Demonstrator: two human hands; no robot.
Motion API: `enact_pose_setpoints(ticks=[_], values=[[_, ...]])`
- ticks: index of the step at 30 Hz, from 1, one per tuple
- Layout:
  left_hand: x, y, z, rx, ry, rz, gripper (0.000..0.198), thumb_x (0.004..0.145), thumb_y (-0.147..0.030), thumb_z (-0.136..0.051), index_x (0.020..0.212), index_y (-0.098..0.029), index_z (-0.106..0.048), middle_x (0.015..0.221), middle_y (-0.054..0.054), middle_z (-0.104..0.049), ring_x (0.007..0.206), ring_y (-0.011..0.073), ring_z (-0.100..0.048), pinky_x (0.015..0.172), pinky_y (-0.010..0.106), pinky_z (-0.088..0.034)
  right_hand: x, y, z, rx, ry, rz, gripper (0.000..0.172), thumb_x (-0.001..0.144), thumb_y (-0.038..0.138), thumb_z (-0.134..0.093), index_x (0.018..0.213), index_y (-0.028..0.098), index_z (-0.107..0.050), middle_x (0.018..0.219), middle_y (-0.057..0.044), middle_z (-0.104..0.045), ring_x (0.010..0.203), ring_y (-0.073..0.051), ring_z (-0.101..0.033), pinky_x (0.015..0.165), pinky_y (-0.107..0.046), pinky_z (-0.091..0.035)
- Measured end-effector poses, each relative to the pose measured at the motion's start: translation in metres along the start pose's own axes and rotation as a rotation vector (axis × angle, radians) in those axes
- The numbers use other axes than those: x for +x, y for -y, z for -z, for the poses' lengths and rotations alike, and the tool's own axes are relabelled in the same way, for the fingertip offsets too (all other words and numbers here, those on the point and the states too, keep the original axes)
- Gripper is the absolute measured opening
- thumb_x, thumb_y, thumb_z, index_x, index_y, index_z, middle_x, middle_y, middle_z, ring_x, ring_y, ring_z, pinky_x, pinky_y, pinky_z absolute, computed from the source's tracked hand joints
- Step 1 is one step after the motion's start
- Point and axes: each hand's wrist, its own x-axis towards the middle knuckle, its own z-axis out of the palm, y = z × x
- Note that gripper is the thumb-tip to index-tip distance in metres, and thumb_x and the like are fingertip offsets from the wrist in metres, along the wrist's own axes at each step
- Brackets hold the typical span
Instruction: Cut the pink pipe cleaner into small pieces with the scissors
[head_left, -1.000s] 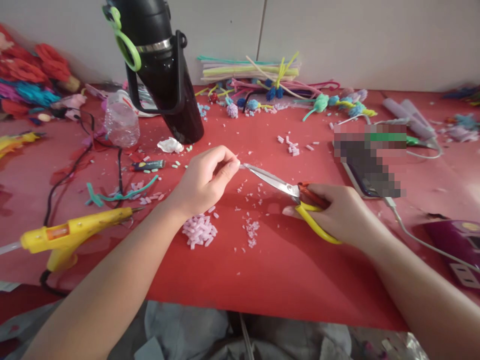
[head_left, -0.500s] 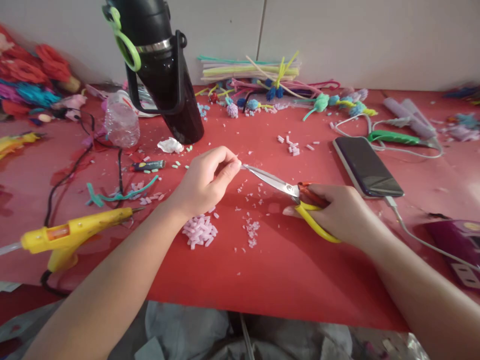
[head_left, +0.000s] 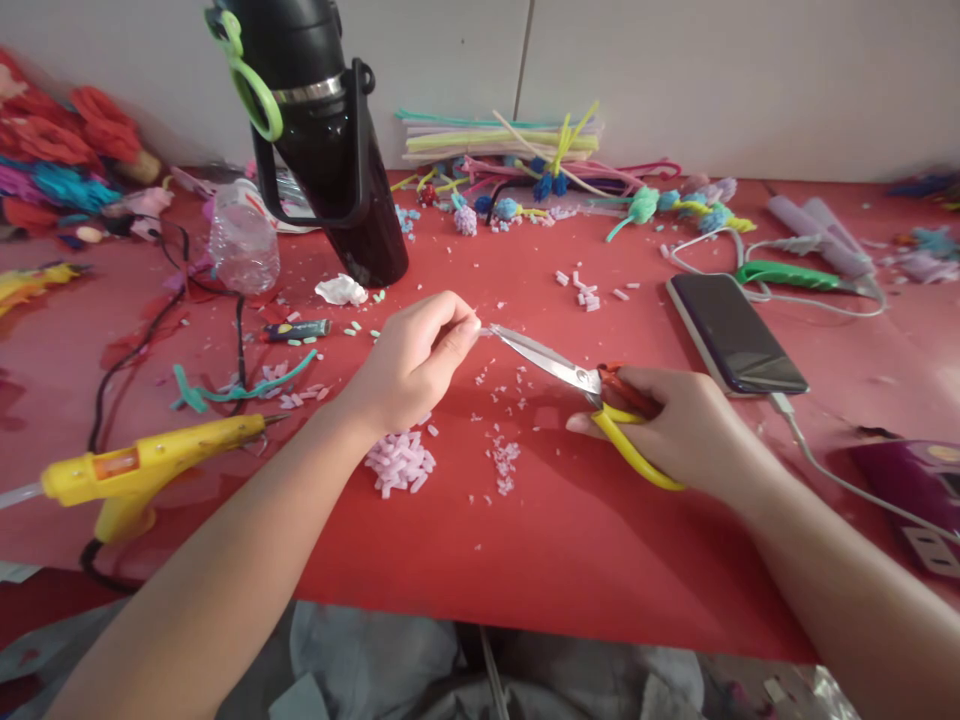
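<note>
Scissors (head_left: 551,363) sit gripped in the right hand (head_left: 679,425), tips at a pale strip (head_left: 484,332) pinched by the left hand (head_left: 420,355). Printing on the dark cylinder (head_left: 298,331), left, is illegible.

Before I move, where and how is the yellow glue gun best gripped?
Probably by its handle, coming from the near edge of the red table: the handle juts that way, while the glue gun's metal nozzle points right, away from that approach.

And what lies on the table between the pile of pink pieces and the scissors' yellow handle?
In the head view, small pink scraps lie scattered between the pile and the yellow handle.
</note>
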Motion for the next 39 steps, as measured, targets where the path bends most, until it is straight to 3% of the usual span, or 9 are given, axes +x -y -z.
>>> enact_pose_setpoints(ticks=[39], values=[[-0.0002,-0.0008,0.0001,0.064,-0.018,-0.027,0.025,0.099,-0.030,-0.049,0.077,-0.019,-0.052,0.064,-0.002,-0.045,0.059,0.0122,-0.042,0.058,0.028,-0.037,0.0002,0.0005,-0.0008,-0.016,-0.005,0.038,0.063,0.062,0.067,-0.077,0.061,0.023,-0.032,0.063,0.005,-0.023,0.062,-0.013,-0.020,0.048,-0.026,-0.024]])
